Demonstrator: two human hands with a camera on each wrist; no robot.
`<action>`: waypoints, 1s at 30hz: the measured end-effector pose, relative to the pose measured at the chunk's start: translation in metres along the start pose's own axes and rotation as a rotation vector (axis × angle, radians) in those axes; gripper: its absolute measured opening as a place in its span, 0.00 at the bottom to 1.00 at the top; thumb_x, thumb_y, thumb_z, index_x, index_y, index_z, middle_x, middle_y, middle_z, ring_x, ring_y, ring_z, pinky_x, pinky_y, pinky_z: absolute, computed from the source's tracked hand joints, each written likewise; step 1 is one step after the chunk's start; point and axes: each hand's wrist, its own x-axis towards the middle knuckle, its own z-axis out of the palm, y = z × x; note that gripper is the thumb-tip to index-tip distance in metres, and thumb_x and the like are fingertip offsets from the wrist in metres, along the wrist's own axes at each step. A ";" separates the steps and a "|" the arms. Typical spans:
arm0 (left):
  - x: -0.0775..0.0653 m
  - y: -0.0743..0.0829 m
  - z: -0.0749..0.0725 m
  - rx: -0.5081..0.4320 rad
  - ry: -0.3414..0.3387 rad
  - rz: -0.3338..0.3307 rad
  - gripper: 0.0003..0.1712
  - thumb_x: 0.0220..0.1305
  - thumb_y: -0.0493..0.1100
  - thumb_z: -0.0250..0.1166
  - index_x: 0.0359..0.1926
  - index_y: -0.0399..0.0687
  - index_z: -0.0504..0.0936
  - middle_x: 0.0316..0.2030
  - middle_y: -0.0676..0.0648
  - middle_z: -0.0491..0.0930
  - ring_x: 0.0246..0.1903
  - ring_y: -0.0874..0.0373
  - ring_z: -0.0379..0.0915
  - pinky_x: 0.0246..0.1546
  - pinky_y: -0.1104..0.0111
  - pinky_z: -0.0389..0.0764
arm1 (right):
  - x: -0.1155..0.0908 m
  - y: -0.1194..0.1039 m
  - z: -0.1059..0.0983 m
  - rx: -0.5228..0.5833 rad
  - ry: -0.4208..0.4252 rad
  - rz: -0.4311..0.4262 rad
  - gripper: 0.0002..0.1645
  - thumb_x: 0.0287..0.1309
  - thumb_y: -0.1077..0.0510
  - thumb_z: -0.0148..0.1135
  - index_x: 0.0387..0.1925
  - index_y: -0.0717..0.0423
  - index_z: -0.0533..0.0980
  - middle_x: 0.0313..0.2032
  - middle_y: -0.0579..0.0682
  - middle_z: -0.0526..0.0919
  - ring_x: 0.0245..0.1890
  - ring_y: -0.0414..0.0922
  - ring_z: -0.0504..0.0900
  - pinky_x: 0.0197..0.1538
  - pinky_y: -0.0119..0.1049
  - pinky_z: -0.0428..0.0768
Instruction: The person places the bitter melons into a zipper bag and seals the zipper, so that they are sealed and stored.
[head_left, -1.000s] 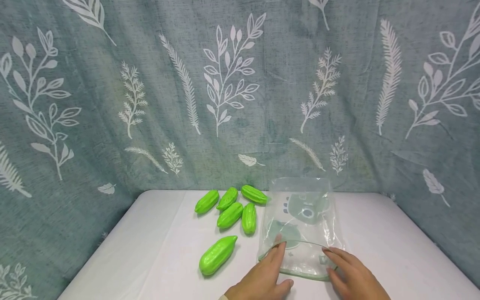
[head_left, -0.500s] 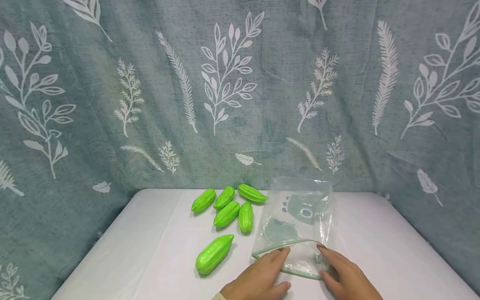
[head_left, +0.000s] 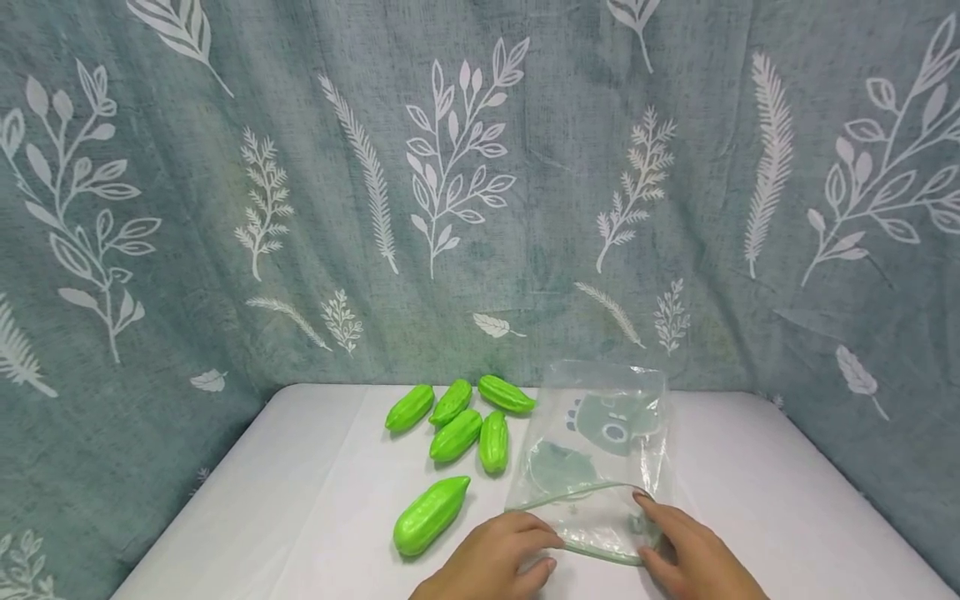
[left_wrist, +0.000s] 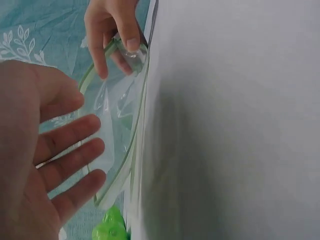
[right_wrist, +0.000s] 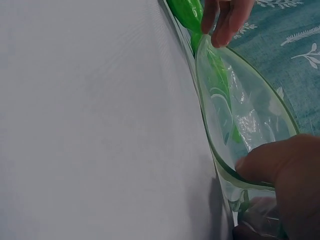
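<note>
A clear zip bag [head_left: 600, 467] with grey-green printed shapes lies flat, its green-edged mouth gaping towards me. At the right corner of that mouth, my right hand [head_left: 690, 546] holds the bag, forefinger at the far rim and thumb at the near rim. My left hand [head_left: 491, 554] is beside the left corner, fingers extended and apart in the left wrist view, holding nothing. Whether its fingertips touch the rim I cannot tell. In the right wrist view the right thumb [right_wrist: 265, 160] lies over the bag's rim; the other fingers are partly hidden.
A larger smooth green vegetable [head_left: 431, 517] lies left of my left hand. Several smaller ridged green ones, such as this one [head_left: 456, 436], cluster behind it, left of the bag. A white-covered table [head_left: 322, 500] is backed by a leaf-patterned curtain [head_left: 480, 208].
My left hand has come out of the bag's mouth and shifted left and towards me. The right hand stays at the right corner. The head view has shifted slightly.
</note>
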 end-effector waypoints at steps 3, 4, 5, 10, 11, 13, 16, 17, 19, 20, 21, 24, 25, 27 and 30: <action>-0.004 -0.002 -0.004 -0.009 0.049 0.015 0.10 0.69 0.44 0.64 0.49 0.53 0.86 0.46 0.59 0.82 0.51 0.70 0.75 0.54 0.77 0.73 | 0.002 0.001 -0.002 -0.004 0.009 -0.025 0.40 0.51 0.54 0.77 0.66 0.56 0.73 0.52 0.47 0.82 0.49 0.48 0.83 0.50 0.47 0.82; -0.005 -0.003 -0.006 -0.014 0.057 0.014 0.10 0.69 0.44 0.64 0.48 0.53 0.86 0.46 0.59 0.82 0.51 0.70 0.75 0.54 0.78 0.73 | 0.002 0.001 -0.002 -0.007 0.015 -0.032 0.40 0.51 0.54 0.76 0.66 0.56 0.73 0.52 0.47 0.82 0.49 0.47 0.83 0.49 0.47 0.82; -0.007 -0.004 -0.007 -0.018 0.063 0.013 0.09 0.70 0.45 0.64 0.48 0.53 0.87 0.45 0.60 0.82 0.50 0.70 0.75 0.54 0.78 0.73 | 0.003 0.001 -0.002 -0.008 0.021 -0.041 0.40 0.52 0.54 0.76 0.66 0.56 0.73 0.52 0.46 0.82 0.49 0.46 0.82 0.49 0.47 0.82; -0.016 -0.005 -0.017 -0.092 0.080 -0.031 0.10 0.73 0.46 0.61 0.48 0.52 0.87 0.45 0.59 0.83 0.50 0.70 0.76 0.54 0.76 0.74 | 0.003 0.001 0.000 0.020 -0.005 -0.016 0.39 0.53 0.53 0.75 0.66 0.56 0.72 0.53 0.47 0.82 0.49 0.46 0.82 0.50 0.46 0.82; -0.018 -0.006 -0.019 -0.108 0.092 -0.039 0.10 0.72 0.46 0.62 0.47 0.52 0.87 0.45 0.59 0.83 0.49 0.69 0.76 0.53 0.75 0.74 | 0.003 0.001 0.000 0.027 -0.013 -0.005 0.39 0.53 0.53 0.75 0.66 0.56 0.72 0.54 0.47 0.82 0.49 0.46 0.82 0.49 0.47 0.82; -0.021 -0.006 -0.024 -0.149 0.120 -0.059 0.10 0.72 0.44 0.62 0.47 0.51 0.87 0.45 0.59 0.83 0.49 0.68 0.77 0.53 0.75 0.75 | 0.001 0.003 0.000 0.039 -0.021 0.013 0.39 0.53 0.53 0.76 0.66 0.56 0.73 0.53 0.48 0.82 0.48 0.46 0.82 0.49 0.46 0.82; -0.024 -0.009 -0.031 -0.180 0.191 -0.082 0.08 0.69 0.40 0.64 0.46 0.49 0.87 0.43 0.59 0.84 0.46 0.68 0.78 0.50 0.73 0.77 | -0.001 0.005 0.001 0.043 -0.003 0.008 0.39 0.52 0.53 0.76 0.65 0.57 0.73 0.52 0.48 0.82 0.47 0.45 0.83 0.47 0.44 0.82; -0.024 -0.011 -0.033 -0.185 0.217 -0.095 0.08 0.68 0.39 0.65 0.45 0.49 0.87 0.42 0.59 0.84 0.45 0.68 0.79 0.50 0.71 0.78 | -0.002 0.007 0.001 0.039 0.005 0.004 0.39 0.52 0.53 0.77 0.65 0.57 0.73 0.52 0.48 0.82 0.47 0.45 0.83 0.46 0.44 0.82; -0.025 -0.014 -0.037 -0.204 0.261 -0.139 0.09 0.66 0.37 0.66 0.44 0.50 0.87 0.41 0.59 0.85 0.44 0.67 0.80 0.50 0.68 0.79 | -0.004 0.009 0.001 0.035 0.018 -0.005 0.39 0.51 0.53 0.77 0.65 0.57 0.73 0.52 0.48 0.82 0.47 0.45 0.82 0.46 0.43 0.83; -0.026 -0.016 -0.039 -0.211 0.278 -0.164 0.09 0.66 0.37 0.66 0.44 0.51 0.88 0.41 0.60 0.85 0.44 0.67 0.80 0.49 0.67 0.80 | -0.005 0.009 0.001 0.033 0.025 -0.008 0.39 0.51 0.54 0.77 0.65 0.57 0.73 0.52 0.48 0.82 0.47 0.45 0.82 0.45 0.43 0.83; -0.027 -0.018 -0.041 -0.231 0.287 -0.195 0.09 0.66 0.37 0.66 0.44 0.52 0.88 0.41 0.60 0.85 0.44 0.66 0.80 0.48 0.66 0.81 | -0.005 0.010 0.001 0.030 0.030 -0.010 0.39 0.51 0.53 0.77 0.65 0.56 0.74 0.52 0.47 0.82 0.47 0.45 0.82 0.45 0.43 0.83; -0.033 -0.024 -0.048 -0.346 0.288 -0.337 0.08 0.70 0.40 0.64 0.44 0.55 0.88 0.42 0.59 0.85 0.44 0.64 0.81 0.45 0.66 0.83 | -0.008 0.011 0.002 0.029 0.049 -0.017 0.39 0.51 0.53 0.77 0.65 0.55 0.74 0.53 0.46 0.82 0.48 0.45 0.82 0.45 0.43 0.83; -0.036 -0.027 -0.050 -0.378 0.290 -0.390 0.08 0.70 0.41 0.64 0.44 0.55 0.88 0.43 0.59 0.85 0.45 0.63 0.81 0.44 0.65 0.83 | -0.008 0.011 0.003 0.034 0.056 -0.020 0.39 0.50 0.53 0.77 0.65 0.55 0.74 0.53 0.46 0.82 0.48 0.45 0.82 0.45 0.43 0.83; -0.040 -0.031 -0.055 -0.435 0.298 -0.508 0.07 0.71 0.43 0.63 0.44 0.55 0.88 0.43 0.57 0.85 0.44 0.62 0.81 0.43 0.67 0.83 | -0.008 0.010 0.005 0.049 0.060 -0.024 0.39 0.51 0.53 0.77 0.65 0.54 0.74 0.53 0.46 0.81 0.48 0.44 0.82 0.45 0.42 0.83; -0.046 -0.040 -0.061 -0.413 0.324 -0.651 0.07 0.71 0.43 0.64 0.44 0.54 0.88 0.41 0.59 0.85 0.44 0.63 0.81 0.44 0.68 0.82 | -0.007 0.009 0.007 0.073 0.056 -0.018 0.38 0.52 0.54 0.77 0.65 0.54 0.74 0.54 0.46 0.81 0.48 0.43 0.81 0.45 0.39 0.82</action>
